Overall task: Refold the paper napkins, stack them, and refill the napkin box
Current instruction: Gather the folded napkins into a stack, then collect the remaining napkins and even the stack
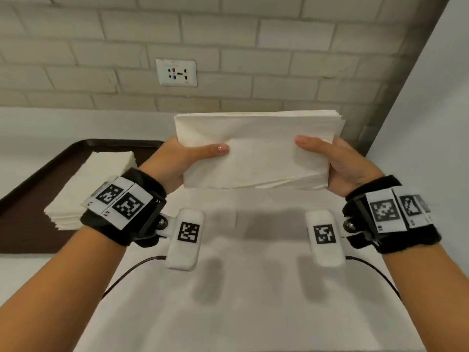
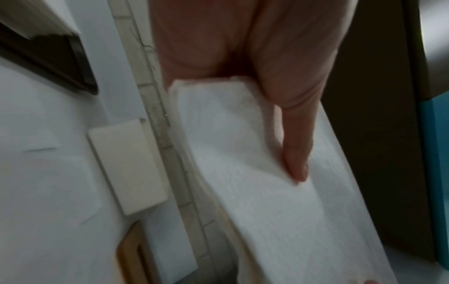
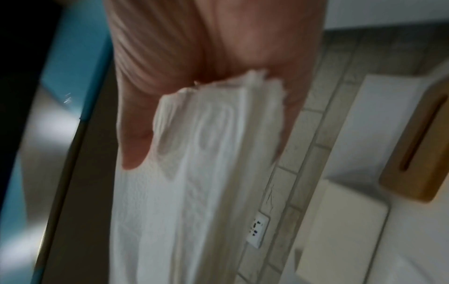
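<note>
A thick stack of folded white napkins [image 1: 256, 153] is held up in the air above the white table [image 1: 228, 301], tilted toward me. My left hand [image 1: 193, 153] grips its left end, thumb on top and fingers hidden underneath. My right hand [image 1: 322, 148] grips the right end the same way. The left wrist view shows the thumb [image 2: 296, 153] pressed on the stack [image 2: 267, 192]; the right wrist view shows the stack's layered end [image 3: 194, 192]. A white box [image 2: 126, 169] and a wooden slotted lid [image 2: 131, 253] lie on the table by the wall, hidden in the head view.
A dark brown tray [image 1: 20, 224] at the left carries a second stack of folded napkins [image 1: 83, 189]. A brick wall with a socket [image 1: 176, 72] stands behind the table. A plain wall [image 1: 431, 110] closes the right side.
</note>
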{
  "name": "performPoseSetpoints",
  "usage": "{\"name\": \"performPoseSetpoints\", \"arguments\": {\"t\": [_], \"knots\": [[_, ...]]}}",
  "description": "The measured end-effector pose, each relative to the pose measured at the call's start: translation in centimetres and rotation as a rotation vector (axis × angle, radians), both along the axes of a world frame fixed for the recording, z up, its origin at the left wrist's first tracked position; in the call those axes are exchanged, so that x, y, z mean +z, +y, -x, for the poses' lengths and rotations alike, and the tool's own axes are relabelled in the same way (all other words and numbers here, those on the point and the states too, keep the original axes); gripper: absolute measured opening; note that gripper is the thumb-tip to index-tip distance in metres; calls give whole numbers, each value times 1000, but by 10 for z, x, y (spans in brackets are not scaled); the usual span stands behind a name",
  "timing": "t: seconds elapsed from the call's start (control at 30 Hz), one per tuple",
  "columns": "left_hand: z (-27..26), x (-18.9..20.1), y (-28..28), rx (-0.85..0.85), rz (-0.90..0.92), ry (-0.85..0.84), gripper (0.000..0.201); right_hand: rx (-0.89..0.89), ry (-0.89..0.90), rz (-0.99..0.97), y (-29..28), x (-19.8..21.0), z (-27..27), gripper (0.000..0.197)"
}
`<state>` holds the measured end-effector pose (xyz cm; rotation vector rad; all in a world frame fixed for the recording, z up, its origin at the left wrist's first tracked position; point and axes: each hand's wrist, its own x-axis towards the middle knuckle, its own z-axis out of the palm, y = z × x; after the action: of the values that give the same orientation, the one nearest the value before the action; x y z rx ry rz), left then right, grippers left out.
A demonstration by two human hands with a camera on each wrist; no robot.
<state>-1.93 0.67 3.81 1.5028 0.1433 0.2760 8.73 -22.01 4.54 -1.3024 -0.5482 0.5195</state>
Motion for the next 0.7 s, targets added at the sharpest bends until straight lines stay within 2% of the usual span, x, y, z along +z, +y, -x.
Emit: {"name": "performPoseSetpoints", "arguments": {"t": [0.07, 0.13, 0.2, 0.27, 0.3, 0.37, 0.4, 0.43, 0.53, 0.6, 0.7], "knots": [[-20, 20, 11, 8, -2, -9, 56, 52, 67, 4, 16, 14, -18, 48], [-41, 33, 23, 37, 1, 13, 50, 20, 104, 49, 31, 22, -38, 32], [-65, 43, 34, 84, -21, 55, 36, -58, 116, 103, 48, 29, -61, 33], [-91, 45, 49, 162, -71, 120, 34, -115, 112, 171, 64, 32, -86, 39], [-101, 45, 54, 184, -104, 155, 42, -144, 93, 207, 72, 31, -99, 45], [-124, 39, 68, 201, -135, 224, 74, -195, 49, 307, 87, 29, -122, 64], [-134, 36, 74, 185, -137, 259, 85, -220, 36, 339, 93, 27, -134, 65], [-141, 35, 77, 170, -131, 290, 83, -242, 26, 362, 100, 23, -146, 61], [-162, 28, 92, 142, -92, 357, 43, -292, 8, 456, 119, 14, -175, 53], [-179, 19, 105, 173, -144, 391, 44, -296, -21, 527, 133, 12, -193, 53], [-207, 9, 123, 244, -326, 442, 49, -267, -47, 630, 158, 8, -219, 58]]}}
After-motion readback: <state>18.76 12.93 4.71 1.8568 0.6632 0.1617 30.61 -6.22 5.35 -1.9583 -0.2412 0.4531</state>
